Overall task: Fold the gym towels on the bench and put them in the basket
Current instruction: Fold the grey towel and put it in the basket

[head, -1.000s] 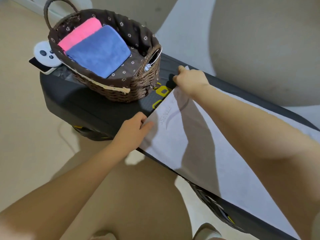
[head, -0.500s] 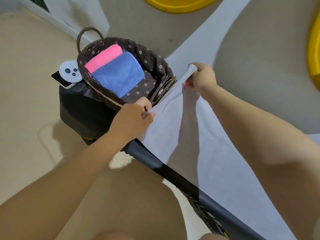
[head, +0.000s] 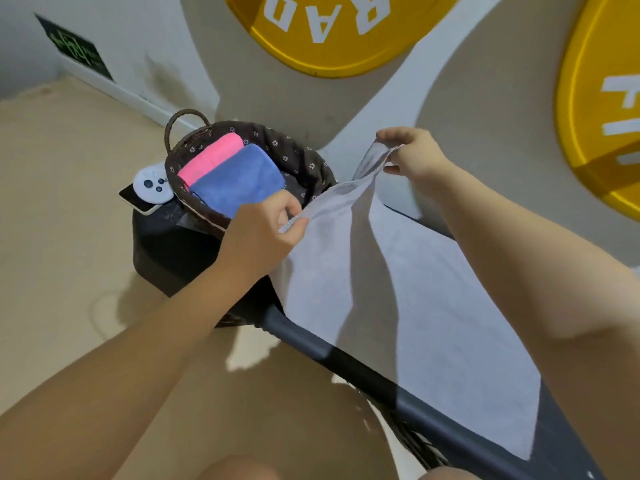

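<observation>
Gym floor and a wall hung with yellow round signs (head: 332, 32) frame a black padded bench (head: 398, 393) where a pale grey towel (head: 398, 289) lies stretched along its length, long axis running from the wicker basket (head: 311, 168) back toward the person. At the basket end of that towel, the left hand (head: 263, 233) pinches the near corner between thumb and curled fingers, while the right hand (head: 412, 157) grips the far corner, raised higher and just beyond the basket's rim; the short edge hangs slack between them, clear of the bench. Both hands sit at the basket end, so the fold likely turns on carrying this edge away from the basket, down the towel's length toward the unheld end. Inside the basket, which stands on the bench end, a folded blue towel (head: 239, 181) lies beside a folded pink towel (head: 211, 157), leaving room on the side nearer the right hand. Left of the basket rest a white controller (head: 150, 183) and a phone (head: 133, 200).
</observation>
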`<state>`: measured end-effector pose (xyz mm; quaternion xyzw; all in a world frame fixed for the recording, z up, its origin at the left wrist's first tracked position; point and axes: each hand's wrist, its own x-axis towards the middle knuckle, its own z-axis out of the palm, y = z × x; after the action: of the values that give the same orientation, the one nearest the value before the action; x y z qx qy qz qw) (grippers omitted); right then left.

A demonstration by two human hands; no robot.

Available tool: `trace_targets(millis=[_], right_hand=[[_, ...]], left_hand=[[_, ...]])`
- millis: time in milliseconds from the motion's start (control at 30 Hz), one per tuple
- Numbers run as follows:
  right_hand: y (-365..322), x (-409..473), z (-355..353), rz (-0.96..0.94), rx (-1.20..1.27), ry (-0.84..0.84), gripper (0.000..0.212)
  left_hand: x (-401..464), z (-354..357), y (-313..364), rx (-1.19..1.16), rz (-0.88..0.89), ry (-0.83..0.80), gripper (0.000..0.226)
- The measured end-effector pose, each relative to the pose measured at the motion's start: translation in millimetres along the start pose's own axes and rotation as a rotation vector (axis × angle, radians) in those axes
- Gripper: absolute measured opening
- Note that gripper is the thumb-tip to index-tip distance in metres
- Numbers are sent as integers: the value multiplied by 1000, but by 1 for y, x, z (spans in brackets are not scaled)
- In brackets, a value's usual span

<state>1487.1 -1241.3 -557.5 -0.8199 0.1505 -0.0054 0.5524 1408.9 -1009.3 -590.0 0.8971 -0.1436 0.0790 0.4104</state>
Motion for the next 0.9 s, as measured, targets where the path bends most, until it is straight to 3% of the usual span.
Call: trace_targets(millis=[67,233,467,633,733,900], right_hand=[[22,-16,-20,91,75,14,46],[74,-50,-76,264,416,26,18],[162,-81,-149,272,214,212,35],[196,-93,-193,272,300,292,35],[210,-99,-207,316,300,283,17],[238,-102,-194,420,27,168,23]], left_hand=[[-15,26,8,-52,49,-69,13],[-47,92,34,-89,116,-268,11],[-94,171,92,-148,159,-474,12],[-113,208,120,-148,201,-525,19],[-120,227,131,-137,210,-526,19],[-127,247,139,-34,141,-661,15]])
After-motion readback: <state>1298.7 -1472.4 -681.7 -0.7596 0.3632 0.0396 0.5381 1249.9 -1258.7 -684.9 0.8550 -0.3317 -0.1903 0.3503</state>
